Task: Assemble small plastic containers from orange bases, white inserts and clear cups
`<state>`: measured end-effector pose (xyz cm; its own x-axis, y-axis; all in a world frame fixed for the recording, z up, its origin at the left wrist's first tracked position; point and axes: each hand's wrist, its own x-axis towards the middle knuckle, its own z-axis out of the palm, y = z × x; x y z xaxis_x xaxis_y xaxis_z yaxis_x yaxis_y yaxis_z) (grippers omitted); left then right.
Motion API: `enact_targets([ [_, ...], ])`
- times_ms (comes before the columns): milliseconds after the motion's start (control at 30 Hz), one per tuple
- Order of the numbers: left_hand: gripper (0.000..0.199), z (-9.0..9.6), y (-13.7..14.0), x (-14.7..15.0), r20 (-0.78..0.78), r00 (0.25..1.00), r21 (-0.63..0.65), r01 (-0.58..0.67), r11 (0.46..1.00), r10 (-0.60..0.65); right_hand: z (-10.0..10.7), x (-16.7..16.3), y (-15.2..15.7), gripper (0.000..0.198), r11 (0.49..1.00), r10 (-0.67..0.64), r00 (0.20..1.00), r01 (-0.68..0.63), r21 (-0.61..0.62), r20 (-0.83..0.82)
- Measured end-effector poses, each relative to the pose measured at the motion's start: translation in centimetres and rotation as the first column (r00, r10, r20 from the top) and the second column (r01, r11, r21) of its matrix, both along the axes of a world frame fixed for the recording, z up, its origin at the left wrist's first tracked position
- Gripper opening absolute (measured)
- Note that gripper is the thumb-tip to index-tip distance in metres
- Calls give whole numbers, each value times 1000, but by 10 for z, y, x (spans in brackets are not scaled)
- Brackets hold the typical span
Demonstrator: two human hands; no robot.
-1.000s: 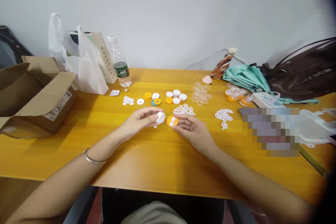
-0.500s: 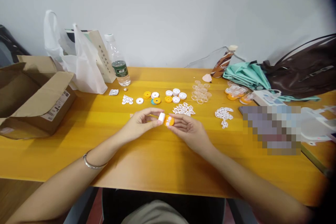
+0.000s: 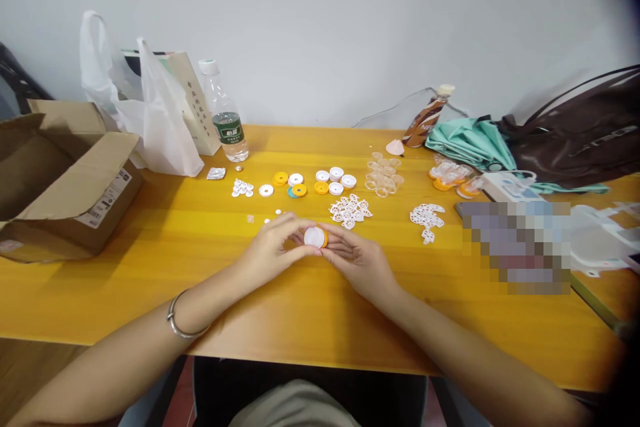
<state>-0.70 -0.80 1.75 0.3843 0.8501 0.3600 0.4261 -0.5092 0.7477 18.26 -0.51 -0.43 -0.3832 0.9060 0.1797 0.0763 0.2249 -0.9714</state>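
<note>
Above the middle of the table, my left hand (image 3: 273, 243) grips a white round cap (image 3: 315, 237) at its edge between thumb and fingers. My right hand (image 3: 367, 263) pinches an orange round piece (image 3: 326, 239), which sits against the cap's right side. The cap's face is turned towards me and hides most of the orange piece. Whether the two are joined, I cannot tell. Just beyond my hands lie a pile of white openwork pieces (image 3: 350, 212), white and orange round cups (image 3: 335, 189), orange discs (image 3: 281, 179) and small white knobs (image 3: 243, 189).
Clear round covers (image 3: 384, 175) lie further back. Orange pieces with clear tops (image 3: 447, 175) and more openwork pieces (image 3: 427, 219) are on the right. A cardboard box (image 3: 65, 193), plastic bag (image 3: 160, 127) and water bottle (image 3: 229, 123) stand left; a brown bag (image 3: 575, 133) lies right.
My left hand has turned the white cap from edge-on to face me and brought it against the orange piece, covering most of it. The view has shifted slightly.
</note>
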Motion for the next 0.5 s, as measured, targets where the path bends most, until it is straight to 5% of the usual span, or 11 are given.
enact_targets([
  [500, 30, -12, 1, 2, 31, 999, -23, -24, 999, 24, -8, -3, -1, 30, 975, -48, 985, 11, -222, -164],
])
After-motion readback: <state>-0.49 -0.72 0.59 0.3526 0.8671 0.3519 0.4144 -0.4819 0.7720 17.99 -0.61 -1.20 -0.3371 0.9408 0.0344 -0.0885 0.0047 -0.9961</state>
